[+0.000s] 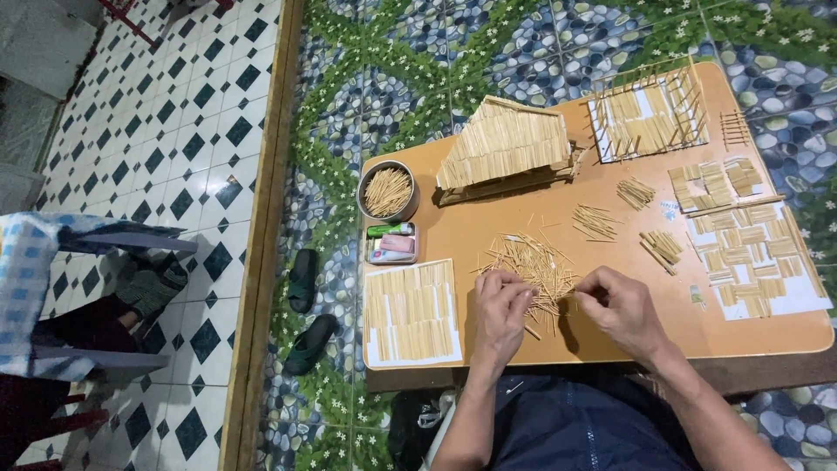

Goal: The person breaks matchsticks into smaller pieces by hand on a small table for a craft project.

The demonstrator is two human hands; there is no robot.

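Low on a pebble-patterned floor sits the small brown wooden table (pixel 488 235), its work laid in groups within reach. Both hands rest at the near edge, wrists down, curled over the loose heap of thin pale wooden sticks (pixel 534 262). Left hand (pixel 501 310) has its fingertips pressed together on sticks at the heap's edge; right hand (pixel 621 307) pinches a stick end, fingers bent inward. Beside the left hand lies a white sheet lined with stick rows (pixel 411 312). Farther off stand a round tin of sticks (pixel 388 191) and a stick-built model house roof (pixel 506 150).
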